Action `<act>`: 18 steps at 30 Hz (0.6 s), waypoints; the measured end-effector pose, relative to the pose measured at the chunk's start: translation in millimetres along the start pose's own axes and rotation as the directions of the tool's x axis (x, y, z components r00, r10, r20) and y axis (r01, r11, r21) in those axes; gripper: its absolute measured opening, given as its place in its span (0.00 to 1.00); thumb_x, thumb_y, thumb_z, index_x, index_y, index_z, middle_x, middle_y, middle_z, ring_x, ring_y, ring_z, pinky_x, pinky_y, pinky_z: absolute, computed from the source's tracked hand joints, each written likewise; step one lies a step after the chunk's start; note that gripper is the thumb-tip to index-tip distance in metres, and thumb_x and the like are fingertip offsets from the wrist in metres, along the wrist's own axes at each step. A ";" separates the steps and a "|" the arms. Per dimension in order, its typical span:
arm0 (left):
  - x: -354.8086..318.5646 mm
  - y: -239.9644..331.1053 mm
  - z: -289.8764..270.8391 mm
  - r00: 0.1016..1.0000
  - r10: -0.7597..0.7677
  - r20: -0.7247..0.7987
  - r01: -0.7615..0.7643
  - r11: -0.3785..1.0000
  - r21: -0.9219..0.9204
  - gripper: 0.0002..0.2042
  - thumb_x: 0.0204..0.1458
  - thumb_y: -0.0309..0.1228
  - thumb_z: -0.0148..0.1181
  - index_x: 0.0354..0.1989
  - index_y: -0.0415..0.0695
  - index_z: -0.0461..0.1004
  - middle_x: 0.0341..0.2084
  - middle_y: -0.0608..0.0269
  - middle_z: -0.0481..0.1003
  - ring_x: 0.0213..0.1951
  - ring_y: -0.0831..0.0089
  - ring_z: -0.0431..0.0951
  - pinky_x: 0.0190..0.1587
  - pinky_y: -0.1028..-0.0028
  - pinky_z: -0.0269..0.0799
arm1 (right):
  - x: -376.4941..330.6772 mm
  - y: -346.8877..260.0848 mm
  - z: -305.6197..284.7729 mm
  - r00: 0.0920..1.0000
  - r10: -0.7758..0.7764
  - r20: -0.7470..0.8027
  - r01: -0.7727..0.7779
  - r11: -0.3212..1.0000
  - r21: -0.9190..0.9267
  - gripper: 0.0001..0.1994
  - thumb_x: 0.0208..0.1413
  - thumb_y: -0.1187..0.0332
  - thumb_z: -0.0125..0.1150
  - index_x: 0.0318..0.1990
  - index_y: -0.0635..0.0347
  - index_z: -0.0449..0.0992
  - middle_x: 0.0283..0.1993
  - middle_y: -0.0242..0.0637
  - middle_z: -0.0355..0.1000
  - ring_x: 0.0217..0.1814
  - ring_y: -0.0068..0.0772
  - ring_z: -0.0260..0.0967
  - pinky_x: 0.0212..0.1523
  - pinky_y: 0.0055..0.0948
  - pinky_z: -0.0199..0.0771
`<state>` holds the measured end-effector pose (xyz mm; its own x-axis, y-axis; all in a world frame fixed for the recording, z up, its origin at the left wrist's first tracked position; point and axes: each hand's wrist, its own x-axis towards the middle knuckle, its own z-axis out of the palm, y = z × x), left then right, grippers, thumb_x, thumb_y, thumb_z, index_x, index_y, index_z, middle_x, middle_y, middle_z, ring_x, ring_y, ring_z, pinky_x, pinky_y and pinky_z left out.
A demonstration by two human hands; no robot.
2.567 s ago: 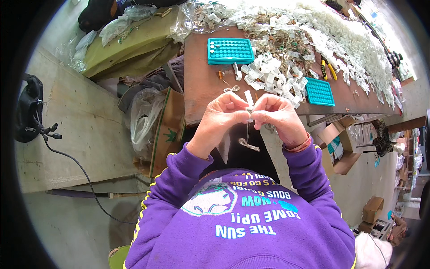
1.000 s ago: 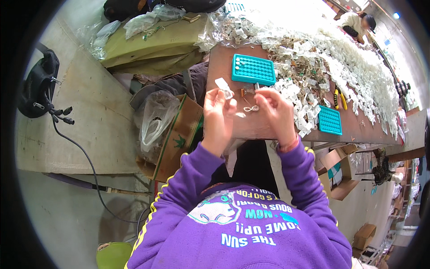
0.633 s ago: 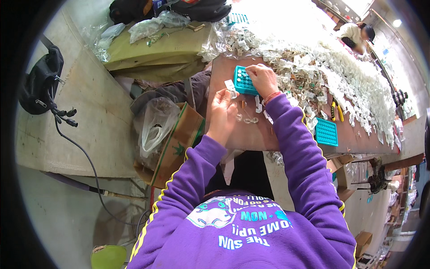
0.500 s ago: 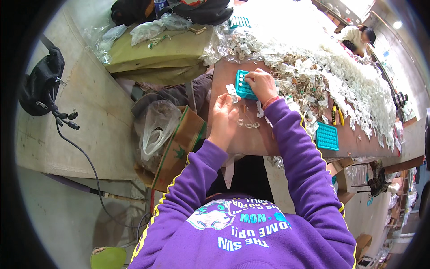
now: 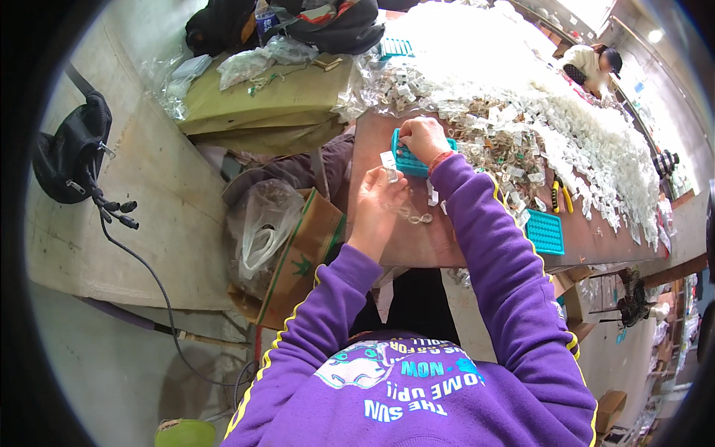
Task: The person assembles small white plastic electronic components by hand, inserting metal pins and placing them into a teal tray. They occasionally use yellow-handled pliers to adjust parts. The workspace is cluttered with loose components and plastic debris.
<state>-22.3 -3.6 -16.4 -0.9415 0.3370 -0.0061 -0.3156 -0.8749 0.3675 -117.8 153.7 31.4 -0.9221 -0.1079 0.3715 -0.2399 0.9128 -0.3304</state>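
Observation:
My left hand (image 5: 380, 200) is closed in a pinch on a small clear packet with a white tag (image 5: 389, 166), held upright just above the table. Beside that hand lies a coil of clear, string-like loops (image 5: 414, 216). A teal tray (image 5: 421, 169) with rows of small hollows sits at the far side of my left hand. Over the tray, my right hand (image 5: 425, 138) has its fingertips pressed together down at the hollows near the left edge; what they hold, if anything, is hidden by the fingers.
A big heap of small white-tagged clear packets (image 5: 581, 149) covers the table to the right. Yellow-and-black pliers (image 5: 560, 196) and a second teal tray (image 5: 544, 232) lie nearer. A cardboard box (image 5: 298, 257) with a plastic bag stands left. Another person (image 5: 592, 67) sits far right.
My right hand has shifted slightly left over the tray and now covers the pale round pieces seen before. My left hand still holds the packet, a little lower in view.

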 end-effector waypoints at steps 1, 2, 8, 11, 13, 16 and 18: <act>0.0 0.4 -0.6 1.000 -0.005 -0.010 0.005 1.000 0.005 0.06 0.61 0.32 0.52 0.43 0.46 0.67 0.35 0.61 0.76 0.39 0.70 0.77 0.43 0.70 0.72 | 0.0 -0.1 0.7 1.000 -0.004 -0.011 0.004 1.000 0.001 0.04 0.41 0.71 0.63 0.28 0.54 0.80 0.28 0.41 0.76 0.37 0.45 0.74 0.40 0.38 0.73; 0.4 0.3 -1.1 1.000 -0.011 -0.016 0.011 1.000 0.004 0.06 0.61 0.32 0.52 0.43 0.46 0.67 0.36 0.61 0.76 0.39 0.70 0.76 0.43 0.70 0.72 | -0.8 -0.3 0.3 0.999 -0.008 -0.039 0.009 1.000 0.029 0.04 0.41 0.71 0.64 0.28 0.54 0.80 0.28 0.41 0.76 0.37 0.44 0.74 0.40 0.38 0.73; 2.6 -0.8 -3.8 0.999 -0.018 0.032 0.018 1.000 0.001 0.06 0.61 0.33 0.52 0.42 0.47 0.68 0.35 0.61 0.76 0.38 0.70 0.76 0.42 0.70 0.73 | -24.8 -15.7 -34.7 0.985 0.164 -0.059 -0.139 0.943 0.302 0.05 0.42 0.70 0.66 0.29 0.57 0.80 0.27 0.38 0.76 0.30 0.34 0.75 0.34 0.31 0.74; 3.9 -1.3 -4.5 0.999 -0.028 0.041 0.026 0.998 0.053 0.06 0.61 0.32 0.53 0.42 0.46 0.69 0.35 0.62 0.76 0.37 0.71 0.76 0.42 0.70 0.73 | -61.8 -35.3 -59.8 0.993 0.067 -0.093 -0.003 0.827 0.563 0.04 0.44 0.73 0.66 0.29 0.62 0.79 0.26 0.36 0.75 0.27 0.24 0.72 0.32 0.22 0.72; 2.7 -1.5 -4.1 0.998 -0.039 0.044 0.034 0.995 0.096 0.06 0.61 0.32 0.53 0.42 0.46 0.69 0.35 0.63 0.76 0.37 0.72 0.76 0.42 0.70 0.73 | -81.1 -48.5 -68.2 0.991 -0.043 -0.127 0.094 0.894 0.438 0.04 0.44 0.73 0.66 0.29 0.60 0.78 0.27 0.35 0.73 0.27 0.27 0.72 0.30 0.25 0.72; 1.5 -2.0 -0.9 0.998 -0.044 0.054 0.036 0.990 0.135 0.06 0.60 0.31 0.53 0.42 0.45 0.69 0.36 0.64 0.75 0.37 0.73 0.75 0.42 0.70 0.73 | -94.3 -65.3 -63.8 0.978 -0.120 -0.173 0.173 0.926 0.336 0.03 0.45 0.74 0.63 0.29 0.59 0.77 0.29 0.38 0.71 0.29 0.38 0.72 0.30 0.31 0.73; -1.0 -1.2 1.1 0.997 -0.031 0.071 0.020 0.989 0.146 0.06 0.60 0.30 0.54 0.42 0.45 0.70 0.37 0.65 0.75 0.37 0.74 0.75 0.43 0.70 0.73 | -96.0 -71.8 -56.2 0.976 -0.102 -0.192 0.153 0.949 0.276 0.02 0.46 0.74 0.62 0.29 0.59 0.76 0.30 0.39 0.71 0.30 0.43 0.72 0.31 0.33 0.73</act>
<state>-20.9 -2.5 -15.8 -0.9205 0.3876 0.0489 -0.3136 -0.8078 0.4992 5.0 120.7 68.2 -0.8173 -0.1223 0.5630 -0.4526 0.7410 -0.4960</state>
